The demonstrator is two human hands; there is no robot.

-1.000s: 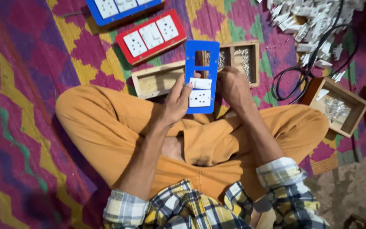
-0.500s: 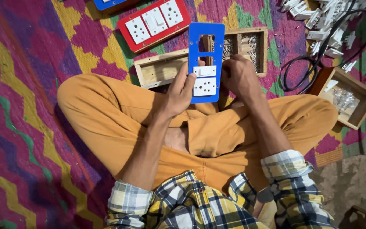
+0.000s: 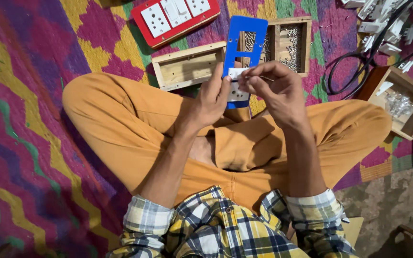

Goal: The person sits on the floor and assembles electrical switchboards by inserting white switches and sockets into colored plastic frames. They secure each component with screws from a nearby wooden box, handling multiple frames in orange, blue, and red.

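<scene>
Left hand (image 3: pixel 213 98) grips the blue switch plate (image 3: pixel 244 45) by its lower edge, thumb and fingers closed on it, holding it upright at the centre top of the frame — a pose that turns the plate's cut-outs toward the head camera. Right hand (image 3: pixel 276 86) comes in from the right with fingertips pinched together against the white socket module (image 3: pixel 237 83) seated low in the plate; something thin seems to sit in that pinch, possibly a screw, but it is too small to make out. Both hands work just above the crossed legs in orange trousers (image 3: pixel 135 124), so the lap serves as a brace.

Just behind the plate lies a wooden tray (image 3: pixel 187 67), its near compartment bare, and further right a divided wooden box of small screws (image 3: pixel 290 43) — close at hand, it seems, for easy picking. At upper left a red board with white sockets (image 3: pixel 175 16) is cut off by the top edge. Toward the upper right, a black cable (image 3: pixel 345 71) loops beside a heap of white fittings (image 3: pixel 383 24), partly out of frame, and another wooden box (image 3: pixel 402 100) holds shiny parts that blur together. The plate's lower end is hidden behind the two hands, and the zigzag mat (image 3: pixel 20 119) runs under everything.
</scene>
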